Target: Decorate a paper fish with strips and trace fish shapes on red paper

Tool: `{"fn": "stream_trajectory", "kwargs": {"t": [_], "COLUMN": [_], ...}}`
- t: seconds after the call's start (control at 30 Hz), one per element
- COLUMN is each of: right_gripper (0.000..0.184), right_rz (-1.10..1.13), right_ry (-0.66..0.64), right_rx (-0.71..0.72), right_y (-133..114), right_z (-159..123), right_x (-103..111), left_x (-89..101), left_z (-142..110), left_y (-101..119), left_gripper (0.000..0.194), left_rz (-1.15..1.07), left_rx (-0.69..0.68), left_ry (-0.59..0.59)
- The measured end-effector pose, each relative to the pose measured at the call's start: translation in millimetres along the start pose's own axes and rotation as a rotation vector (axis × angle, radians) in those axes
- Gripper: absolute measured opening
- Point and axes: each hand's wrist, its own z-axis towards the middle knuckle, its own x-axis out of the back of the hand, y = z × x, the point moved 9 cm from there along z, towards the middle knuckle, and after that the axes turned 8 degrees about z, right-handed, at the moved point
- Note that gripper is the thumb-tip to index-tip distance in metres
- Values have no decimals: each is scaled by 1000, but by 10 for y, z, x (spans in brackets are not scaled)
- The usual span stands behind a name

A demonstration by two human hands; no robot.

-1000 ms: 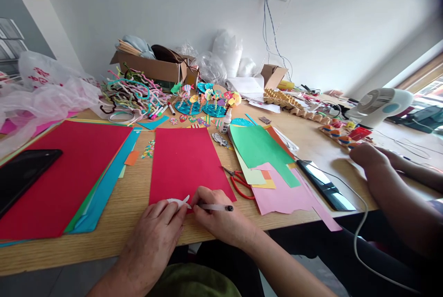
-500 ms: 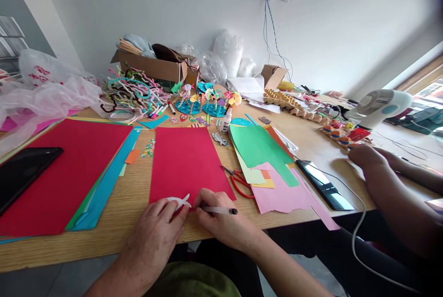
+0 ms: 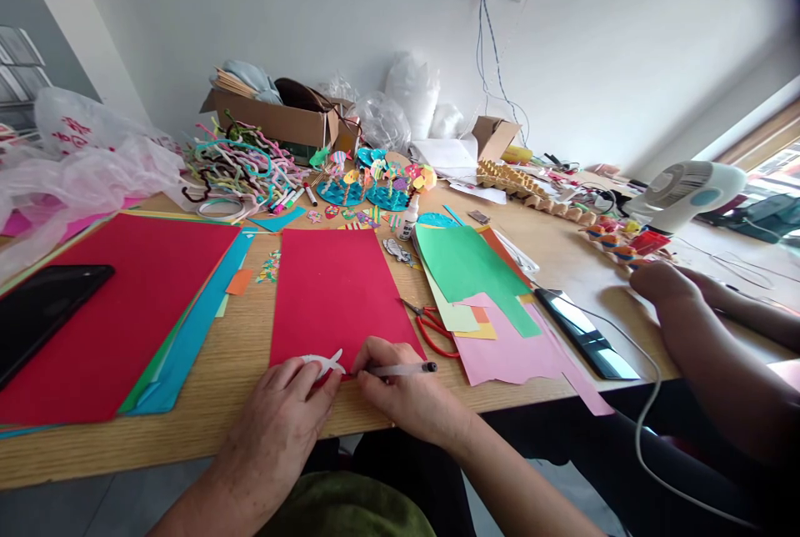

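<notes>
The left hand's (image 3: 275, 420) grip presses a white fish-shaped paper cutout (image 3: 325, 364) onto the near edge of a red rectangular paper sheet (image 3: 337, 295), fingers covering its left part. The right hand's (image 3: 403, 387) grip closes around a translucent black-ended pen (image 3: 409, 369), its tip hidden.

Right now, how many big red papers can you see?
2. One red sheet tops the paper stack on the left, under a black phone. The other lies in the middle, its near edge by both hands. More may hide in the stack.
</notes>
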Motion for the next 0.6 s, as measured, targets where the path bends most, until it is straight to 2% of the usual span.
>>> {"fn": "stream_trajectory", "kwargs": {"t": [0.6], "right_gripper": [13], "right_rz": [-3], "right_ry": [-2], "right_rx": [6], "right_y": [-33], "right_z": [-5], "right_x": [-7], "left_x": [-25], "left_z": [-6], "left_y": [-23], "left_gripper": [36], "left_rz": [10], "left_rx": [26], "left_ry": [-47]}}
